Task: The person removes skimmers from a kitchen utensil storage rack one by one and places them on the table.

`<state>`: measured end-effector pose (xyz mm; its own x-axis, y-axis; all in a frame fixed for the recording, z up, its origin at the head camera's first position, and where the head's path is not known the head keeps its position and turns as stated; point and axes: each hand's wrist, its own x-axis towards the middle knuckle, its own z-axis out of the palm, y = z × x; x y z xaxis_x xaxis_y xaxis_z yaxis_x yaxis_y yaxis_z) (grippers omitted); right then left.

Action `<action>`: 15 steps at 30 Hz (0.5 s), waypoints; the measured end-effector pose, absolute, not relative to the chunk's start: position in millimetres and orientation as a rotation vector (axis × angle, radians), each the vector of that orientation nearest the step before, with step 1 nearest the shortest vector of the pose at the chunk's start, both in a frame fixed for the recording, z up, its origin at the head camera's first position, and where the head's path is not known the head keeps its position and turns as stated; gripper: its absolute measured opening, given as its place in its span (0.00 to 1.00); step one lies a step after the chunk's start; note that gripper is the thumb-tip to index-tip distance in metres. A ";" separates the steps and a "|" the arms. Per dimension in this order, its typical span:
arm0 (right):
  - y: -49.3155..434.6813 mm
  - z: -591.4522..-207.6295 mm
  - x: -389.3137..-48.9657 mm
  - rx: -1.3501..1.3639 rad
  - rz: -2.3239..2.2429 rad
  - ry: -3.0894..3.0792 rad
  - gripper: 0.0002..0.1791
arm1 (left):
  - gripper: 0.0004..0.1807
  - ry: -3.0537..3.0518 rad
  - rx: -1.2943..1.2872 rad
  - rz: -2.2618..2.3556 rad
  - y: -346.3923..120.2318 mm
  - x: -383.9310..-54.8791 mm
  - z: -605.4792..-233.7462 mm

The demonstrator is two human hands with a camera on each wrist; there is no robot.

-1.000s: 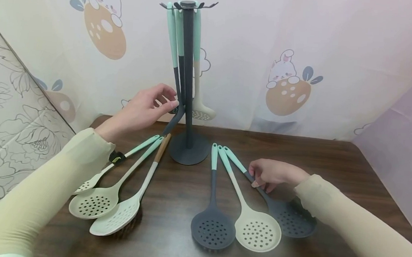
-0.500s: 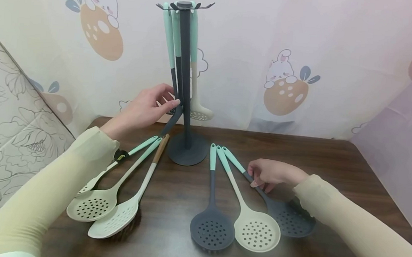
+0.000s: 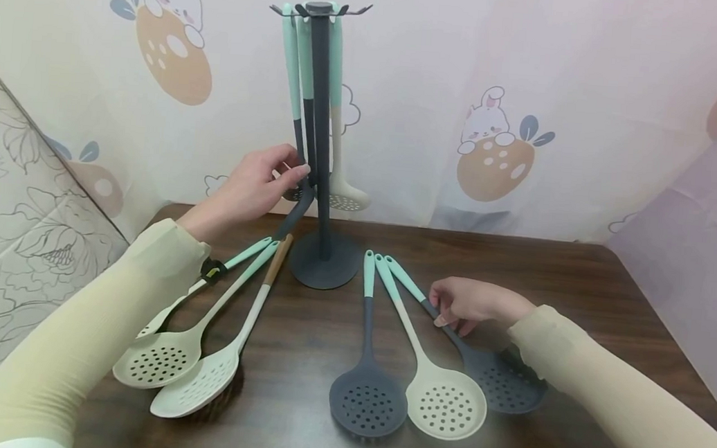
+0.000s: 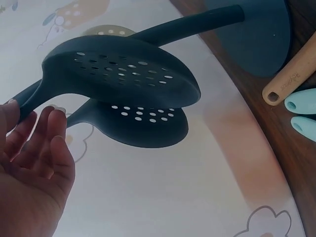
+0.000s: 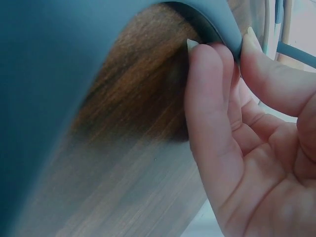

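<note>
My left hand point(image 3: 251, 185) is raised beside a dark utensil rack point(image 3: 321, 138). In the left wrist view, its thumb and fingers pinch the neck of a dark skimmer point(image 4: 118, 69) with a perforated bowl. That skimmer hangs by its mint handle from the rack. Below it in that view hangs another dark perforated skimmer point(image 4: 143, 131). On the table's right side, my right hand point(image 3: 471, 303) pinches the grey shaft of a dark skimmer point(image 3: 503, 383), whose bowl lies partly under the sleeve. The right wrist view shows thumb and fingertips at the shaft.
Beside the right-hand skimmer lie a cream skimmer point(image 3: 447, 402) and another dark skimmer point(image 3: 367, 402). At left are a cream skimmer point(image 3: 158, 361), a white skimmer point(image 3: 200, 386) with a wooden handle, and one partly hidden by the sleeve. A cream perforated ladle point(image 3: 349, 197) hangs behind the rack pole.
The head view shifts slightly, so the rack and utensils appear a little further left. Both hands keep their grips, with no clear movement of the skimmers.
</note>
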<state>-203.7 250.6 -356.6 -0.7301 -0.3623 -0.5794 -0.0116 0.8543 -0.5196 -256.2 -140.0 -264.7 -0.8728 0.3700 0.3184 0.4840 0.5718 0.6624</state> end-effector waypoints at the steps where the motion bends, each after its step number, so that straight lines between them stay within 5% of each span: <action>1: 250.5 -356.6 -203.8 -0.271 -0.643 2.319 0.15 | 0.12 -2.651 -0.727 -1.195 -140.2 -255.6 -264.5; 15: 251.6 -355.8 -204.4 -0.273 -0.665 2.306 0.14 | 0.08 -2.557 -0.669 -1.354 -142.2 -253.4 -260.5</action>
<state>-204.4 251.6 -355.8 -0.7251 -0.3714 -0.5799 -0.0058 0.8453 -0.5342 -253.4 -142.2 -260.5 -0.8844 0.3069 0.3516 0.4633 0.4865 0.7407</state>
